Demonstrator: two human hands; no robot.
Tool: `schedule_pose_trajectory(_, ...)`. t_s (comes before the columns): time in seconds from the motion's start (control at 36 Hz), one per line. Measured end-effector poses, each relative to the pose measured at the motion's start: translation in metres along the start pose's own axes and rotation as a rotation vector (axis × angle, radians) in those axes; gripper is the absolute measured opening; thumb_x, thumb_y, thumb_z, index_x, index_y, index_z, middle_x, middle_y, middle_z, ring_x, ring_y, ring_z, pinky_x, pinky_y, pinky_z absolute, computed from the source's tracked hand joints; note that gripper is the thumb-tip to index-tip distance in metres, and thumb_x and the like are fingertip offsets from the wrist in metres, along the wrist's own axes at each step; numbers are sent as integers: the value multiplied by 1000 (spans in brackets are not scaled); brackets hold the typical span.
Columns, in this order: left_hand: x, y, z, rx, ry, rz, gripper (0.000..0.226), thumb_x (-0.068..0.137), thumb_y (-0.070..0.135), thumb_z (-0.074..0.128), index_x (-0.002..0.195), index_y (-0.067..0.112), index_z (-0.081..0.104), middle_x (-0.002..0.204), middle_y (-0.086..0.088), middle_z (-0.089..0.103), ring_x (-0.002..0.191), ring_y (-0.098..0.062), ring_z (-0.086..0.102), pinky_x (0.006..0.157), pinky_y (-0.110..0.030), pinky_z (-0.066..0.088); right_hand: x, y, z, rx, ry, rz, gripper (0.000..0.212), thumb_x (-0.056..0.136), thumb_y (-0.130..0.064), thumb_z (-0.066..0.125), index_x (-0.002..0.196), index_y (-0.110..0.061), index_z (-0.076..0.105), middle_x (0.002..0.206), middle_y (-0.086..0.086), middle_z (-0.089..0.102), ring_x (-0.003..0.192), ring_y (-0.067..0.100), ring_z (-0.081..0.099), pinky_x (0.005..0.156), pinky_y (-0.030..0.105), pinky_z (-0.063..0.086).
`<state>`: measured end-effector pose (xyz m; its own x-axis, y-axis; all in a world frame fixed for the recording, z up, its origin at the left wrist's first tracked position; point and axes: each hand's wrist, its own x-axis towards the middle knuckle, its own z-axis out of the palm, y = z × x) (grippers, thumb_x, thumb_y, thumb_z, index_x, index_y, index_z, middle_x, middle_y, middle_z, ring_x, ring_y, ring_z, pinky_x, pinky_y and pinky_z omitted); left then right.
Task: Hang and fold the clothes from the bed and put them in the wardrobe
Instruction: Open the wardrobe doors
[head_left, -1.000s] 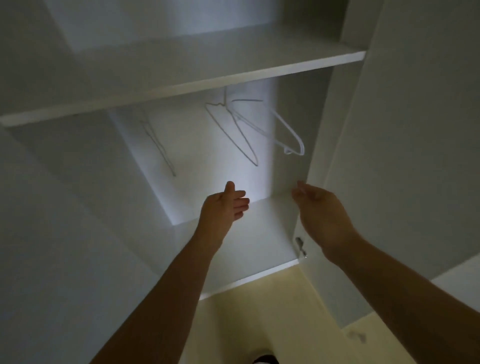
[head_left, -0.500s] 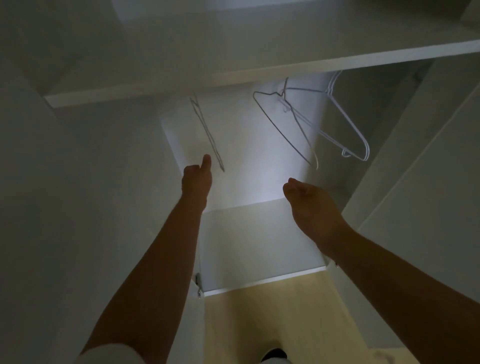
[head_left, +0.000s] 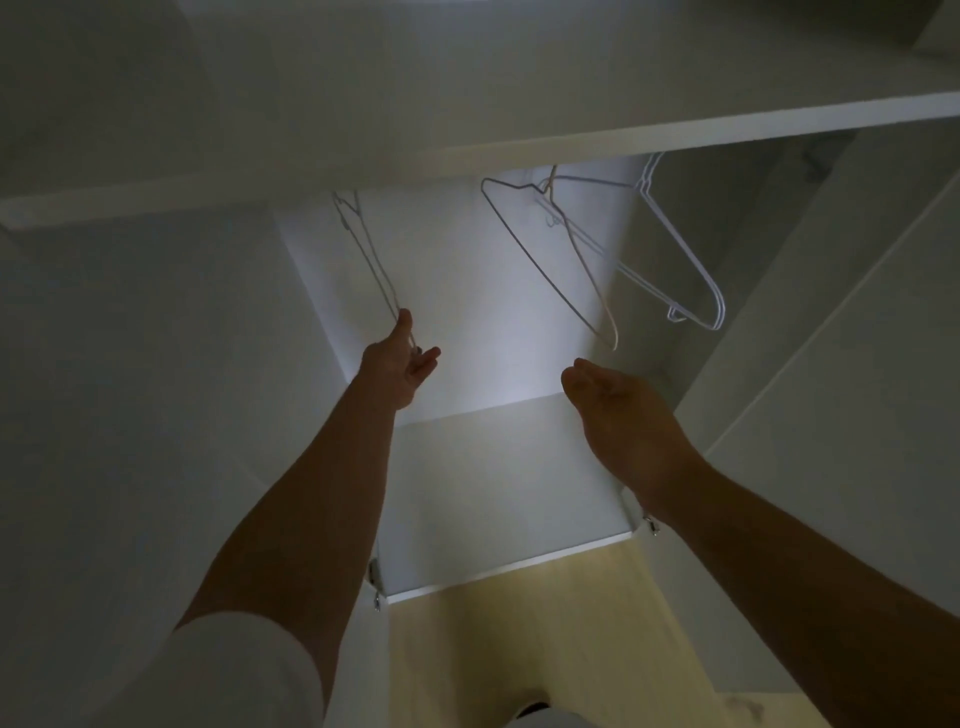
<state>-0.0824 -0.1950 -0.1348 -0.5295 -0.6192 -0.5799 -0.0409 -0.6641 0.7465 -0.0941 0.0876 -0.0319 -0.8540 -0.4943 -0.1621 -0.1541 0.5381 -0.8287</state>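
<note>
Closest in, a white sleeve (head_left: 234, 670) covers the left upper arm, and both bare forearms reach up and forward over a pale wooden floor (head_left: 519, 623). The light is dim.

Just past the floor edge is the open wardrobe (head_left: 467, 291), straight ahead, with its white base panel (head_left: 498, 493) between the 2 arms. A small metal hinge (head_left: 375, 577) sits at the panel's front left corner. An open door (head_left: 857, 364) stands off to the right.

Now the hands. The left hand (head_left: 397, 364) is up at the low tip of the left hanger (head_left: 371, 254). It is spread, thumb pointing up against the wire and fingers stretched forward, so the wire runs down into the fork between them. The fingers are not curled round it. The right hand (head_left: 618, 410) has its fingers straight and pressed together, pointing up and left. It holds nothing and sits just below the low tip of the middle hanger (head_left: 540, 260), apart from it.

Further back, 3 thin wire hangers hang tilted inside the wardrobe. The left one is edge-on, the middle one shows its open triangle, and the right hanger (head_left: 691, 270), white, is nearest the door side.

Above them all runs a white shelf (head_left: 519, 140), which hides the hanger hooks.
</note>
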Motion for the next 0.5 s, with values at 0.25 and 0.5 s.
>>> schedule_pose_trajectory(0.25, 3, 0, -6, -39, -31, 13, 34, 84, 31, 78, 92, 2, 62, 92, -14, 64, 77, -19, 69, 70, -30, 60, 4, 0, -2, -10, -19, 2, 42, 105, -38, 43, 125, -6, 62, 126, 14, 66, 118, 32, 59, 99, 40, 47)
schedule_pose_trajectory(0.5, -25, 7, 4, -140, -120, 57, 24, 91, 22, 73, 98, 2, 62, 91, -13, 60, 78, -19, 67, 88, -37, 59, 0, 0, 0, 10, -12, -21, 43, 102, -42, 46, 119, -6, 63, 118, 18, 67, 110, 35, 60, 95, 47, 50)
